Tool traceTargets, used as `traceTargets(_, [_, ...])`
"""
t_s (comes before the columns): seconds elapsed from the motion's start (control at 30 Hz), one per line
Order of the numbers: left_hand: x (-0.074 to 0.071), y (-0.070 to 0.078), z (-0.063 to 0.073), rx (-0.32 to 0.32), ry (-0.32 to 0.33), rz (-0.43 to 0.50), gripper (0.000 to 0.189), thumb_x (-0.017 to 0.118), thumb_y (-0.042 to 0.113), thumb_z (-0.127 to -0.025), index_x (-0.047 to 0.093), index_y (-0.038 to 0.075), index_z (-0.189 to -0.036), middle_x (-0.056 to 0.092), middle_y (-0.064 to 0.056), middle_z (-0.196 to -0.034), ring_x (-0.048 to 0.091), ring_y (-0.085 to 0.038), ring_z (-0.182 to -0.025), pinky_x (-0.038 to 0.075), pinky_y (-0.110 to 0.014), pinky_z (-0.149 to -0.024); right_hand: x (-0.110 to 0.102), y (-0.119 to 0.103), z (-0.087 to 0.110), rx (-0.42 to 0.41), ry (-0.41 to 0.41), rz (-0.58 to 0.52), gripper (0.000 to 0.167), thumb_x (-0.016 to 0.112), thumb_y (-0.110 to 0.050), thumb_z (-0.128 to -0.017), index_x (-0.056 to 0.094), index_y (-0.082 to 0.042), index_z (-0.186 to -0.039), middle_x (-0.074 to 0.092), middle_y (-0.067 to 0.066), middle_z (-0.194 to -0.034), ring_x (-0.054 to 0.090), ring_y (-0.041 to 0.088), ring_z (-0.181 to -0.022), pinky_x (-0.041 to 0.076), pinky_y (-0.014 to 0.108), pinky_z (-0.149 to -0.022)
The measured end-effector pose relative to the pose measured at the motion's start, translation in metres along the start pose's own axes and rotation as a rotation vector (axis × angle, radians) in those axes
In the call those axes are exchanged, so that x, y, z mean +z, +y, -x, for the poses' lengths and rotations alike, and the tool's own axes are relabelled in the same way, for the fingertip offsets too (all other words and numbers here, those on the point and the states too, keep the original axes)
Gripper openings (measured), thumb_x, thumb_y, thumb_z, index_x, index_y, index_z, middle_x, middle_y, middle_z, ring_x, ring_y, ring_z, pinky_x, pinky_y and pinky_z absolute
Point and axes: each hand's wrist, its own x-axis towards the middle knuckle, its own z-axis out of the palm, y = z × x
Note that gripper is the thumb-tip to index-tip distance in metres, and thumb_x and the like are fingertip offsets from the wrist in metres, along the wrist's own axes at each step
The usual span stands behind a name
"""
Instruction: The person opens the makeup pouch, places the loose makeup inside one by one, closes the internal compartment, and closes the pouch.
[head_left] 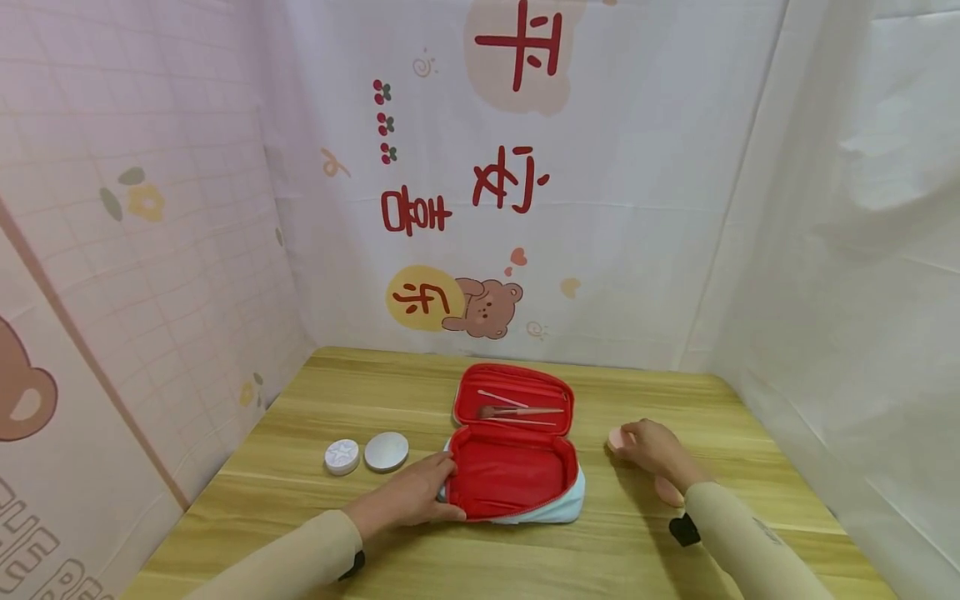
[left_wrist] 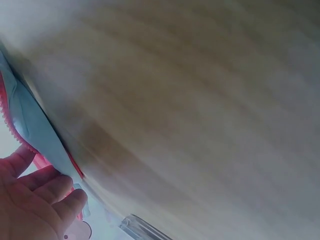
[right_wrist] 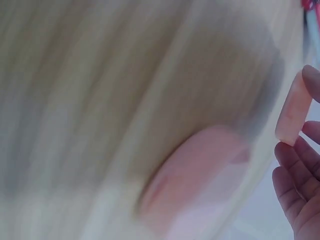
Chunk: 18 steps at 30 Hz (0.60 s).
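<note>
A makeup bag (head_left: 564, 507), light blue outside and red inside, lies unzipped with its lid folded back. My left hand (head_left: 411, 495) holds its left side wall, fingers at the rim and thumb by the front corner. In the left wrist view the fingers (left_wrist: 47, 187) meet the blue fabric below the zip. To the right of the bag, my right hand (head_left: 660, 450) pinches a pink powder puff (right_wrist: 294, 107) between thumb and fingers, close over the table. Under that wrist lies a second pink, rounded piece (right_wrist: 192, 175), partly covered by the arm in the head view.
Inside the lid sit a makeup brush (head_left: 517, 411) and a cotton swab (head_left: 501, 398). Left of the bag are a round silver tin (head_left: 386, 452) and a white round case (head_left: 342, 457) with a star pattern. Printed cloth walls surround the wooden table (head_left: 637, 392).
</note>
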Motion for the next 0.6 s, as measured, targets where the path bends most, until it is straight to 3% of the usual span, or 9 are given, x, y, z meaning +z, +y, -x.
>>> traceTargets(0.1, [0.001, -0.002, 0.000, -0.004, -0.003, 0.004, 0.064, 0.074, 0.055, -0.083, 0.057, 0.006, -0.121, 0.051, -0.020, -0.139, 0.052, -0.036, -0.127, 0.043, -0.046, -0.103, 0.002, -0.017, -0.010, -0.037, 0.055, -0.010, 0.007, 0.070, -0.011, -0.085, 0.069, -0.005, -0.087, 0.057, 0.000, -0.069, 0.049, 0.018, -0.065, 0.045, 0.039, -0.063])
traceTargets(0.2, [0.002, -0.003, 0.000, 0.008, 0.006, 0.003, 0.065, 0.074, 0.056, -0.083, 0.057, 0.006, -0.121, 0.052, -0.021, -0.138, 0.053, -0.036, -0.126, 0.044, -0.046, -0.102, 0.005, -0.038, -0.022, -0.043, 0.059, -0.011, 0.011, 0.074, -0.014, -0.084, 0.071, -0.004, -0.089, 0.061, 0.004, -0.073, 0.053, 0.021, -0.070, 0.046, 0.039, -0.065])
traceTargets(0.3, [0.001, -0.004, 0.000, 0.025, 0.020, 0.003, 0.064, 0.074, 0.055, -0.083, 0.057, 0.006, -0.120, 0.053, -0.020, -0.136, 0.054, -0.035, -0.124, 0.045, -0.046, -0.101, 0.009, -0.061, -0.033, -0.030, 0.024, -0.019, 0.020, 0.079, -0.020, -0.082, 0.071, -0.004, -0.091, 0.062, 0.006, -0.078, 0.055, 0.023, -0.075, 0.046, 0.038, -0.068])
traceTargets(0.4, [0.001, -0.003, -0.001, 0.028, 0.020, -0.003, 0.063, 0.074, 0.055, -0.082, 0.057, 0.006, -0.118, 0.054, -0.018, -0.134, 0.056, -0.032, -0.121, 0.047, -0.044, -0.100, 0.014, -0.083, -0.040, -0.015, -0.007, -0.046, 0.033, 0.081, -0.023, -0.081, 0.073, -0.002, -0.105, 0.064, 0.006, -0.087, 0.058, 0.022, -0.080, 0.049, 0.039, -0.072])
traceTargets(0.5, [0.001, -0.002, -0.002, 0.018, 0.008, -0.015, 0.063, 0.074, 0.056, -0.082, 0.057, 0.007, -0.118, 0.054, -0.016, -0.134, 0.057, -0.030, -0.120, 0.047, -0.043, -0.099, 0.019, -0.102, -0.045, -0.007, -0.040, -0.085, 0.037, 0.081, -0.023, -0.082, 0.072, -0.002, -0.111, 0.062, 0.004, -0.080, 0.056, 0.019, -0.077, 0.049, 0.038, -0.072])
traceTargets(0.6, [0.001, -0.001, -0.003, 0.010, -0.001, -0.019, 0.063, 0.075, 0.056, -0.081, 0.057, 0.008, -0.117, 0.054, -0.015, -0.134, 0.057, -0.030, -0.120, 0.047, -0.042, -0.099, 0.024, -0.116, -0.048, -0.015, -0.067, -0.102, 0.029, 0.081, -0.024, -0.082, 0.072, -0.005, -0.103, 0.058, 0.001, -0.073, 0.054, 0.018, -0.075, 0.047, 0.038, -0.070])
